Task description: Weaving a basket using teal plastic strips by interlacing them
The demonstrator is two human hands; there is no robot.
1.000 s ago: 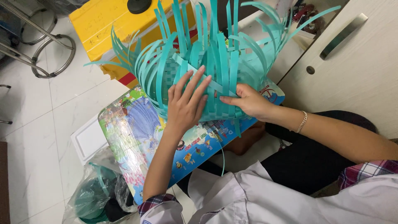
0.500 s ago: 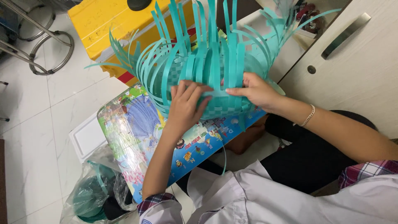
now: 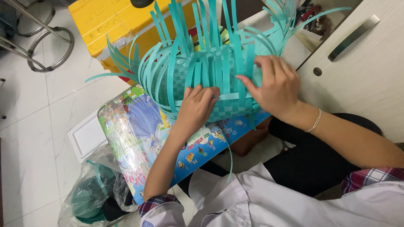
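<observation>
Teal strips everywhere: a half-woven basket (image 3: 214, 80) of flat teal plastic bands sits on a colourful cartoon-printed board (image 3: 139, 134), its loose uprights fanning up and outward. Left hand (image 3: 198, 107) is pressed flat against the near wall of the weave, fingers together and curled slightly over a horizontal band; it looks like a press rather than a pinch, and whether anything is clamped under those fingertips cannot be told. Right hand (image 3: 273, 86) comes in from the other side, palm over the wall, forefinger and thumb reaching left along the same pale horizontal strip (image 3: 229, 96) that runs between the two hands; fingers spread, not closed into a fist. A thin bracelet (image 3: 314, 121) rides on that wrist.

One stray teal strip (image 3: 230, 157) hangs down off the board's edge toward the lap. Behind the basket sits a yellow box (image 3: 109, 25). At lower left, a clear plastic bag (image 3: 94, 197) holding dark green rolls lies on the tiled floor, beside a white tray (image 3: 86, 134). On the right stands a pale cabinet door (image 3: 366, 63) with a metal handle.
</observation>
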